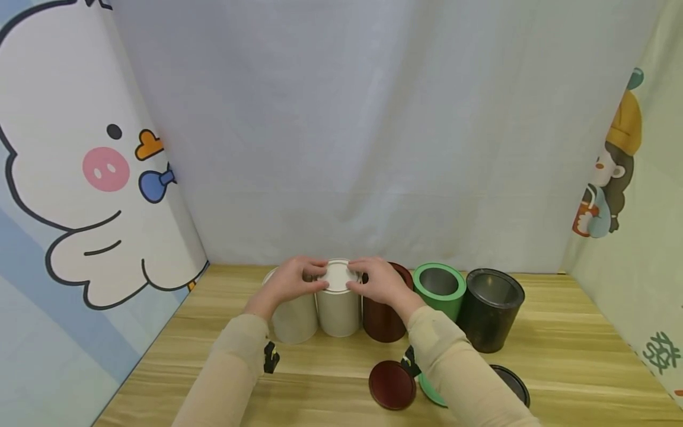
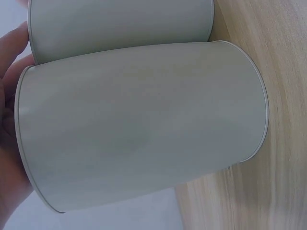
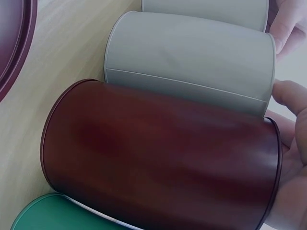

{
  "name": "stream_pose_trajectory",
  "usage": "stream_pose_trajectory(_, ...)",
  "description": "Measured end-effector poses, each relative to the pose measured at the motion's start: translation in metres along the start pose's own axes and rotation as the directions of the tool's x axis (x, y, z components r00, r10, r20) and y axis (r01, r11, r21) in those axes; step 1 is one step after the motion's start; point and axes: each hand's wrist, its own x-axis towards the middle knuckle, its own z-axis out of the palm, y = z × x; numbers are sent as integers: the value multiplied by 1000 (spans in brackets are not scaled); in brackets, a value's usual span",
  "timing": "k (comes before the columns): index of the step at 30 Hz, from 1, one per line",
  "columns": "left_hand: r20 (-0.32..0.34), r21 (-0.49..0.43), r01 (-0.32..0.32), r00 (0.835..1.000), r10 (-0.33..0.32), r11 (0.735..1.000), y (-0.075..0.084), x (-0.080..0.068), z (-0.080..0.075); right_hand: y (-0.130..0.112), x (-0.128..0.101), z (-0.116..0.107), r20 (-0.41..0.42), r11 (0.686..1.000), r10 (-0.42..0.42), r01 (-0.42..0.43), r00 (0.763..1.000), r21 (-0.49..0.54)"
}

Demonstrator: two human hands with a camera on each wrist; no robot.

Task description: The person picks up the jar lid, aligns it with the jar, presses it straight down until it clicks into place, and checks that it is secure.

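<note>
Two white tins stand side by side at the back of the wooden table [image 1: 560, 332]. The middle white tin [image 1: 338, 311] carries a white lid [image 1: 338, 275]. My left hand [image 1: 312, 277] grips the lid's left rim and my right hand [image 1: 358, 279] grips its right rim, fingers curled over the edge. The other white tin [image 1: 293, 323] stands to its left, its top hidden under my left hand. The left wrist view shows this tin [image 2: 144, 129] close up, with the lidded one [image 2: 120, 28] behind. In the right wrist view my fingers [image 3: 292, 96] lie at the top of the lidded tin [image 3: 192, 62].
Right of the white tins stand a dark red tin [image 1: 383, 325], an open green tin [image 1: 440, 287] and an open black tin [image 1: 491, 311]. A dark red lid [image 1: 392, 384], a green lid [image 1: 429, 390] and a black lid [image 1: 513, 382] lie near the front edge. Cloth walls enclose the table.
</note>
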Motion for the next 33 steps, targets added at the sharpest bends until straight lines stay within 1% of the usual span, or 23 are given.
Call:
stream_pose_trajectory(4,6,-21,8,1000,-8,1000,-1,0,0,-2,1,-1,8,1000,12,-12,1000,10)
stream_pose_trajectory(11,16,-23,-3,1000,3,1000,-2,1,0,-3,1,-2,24,1000,20,-20,1000,10)
stream_pose_trajectory(18,32,-30,28,999,-27,999,-1,2,-1,-5,2,-4,46,999,16,-14,999,-43)
stream_pose_trajectory(22,52,-13,35,998,-35,999,2,2,-3,-6,2,-6,57,998,14,-11,998,-64)
stream_pose_trajectory(33,67,43,-11,998,8,999,3,4,-4,-2,5,-6,72,999,26,-23,997,-48)
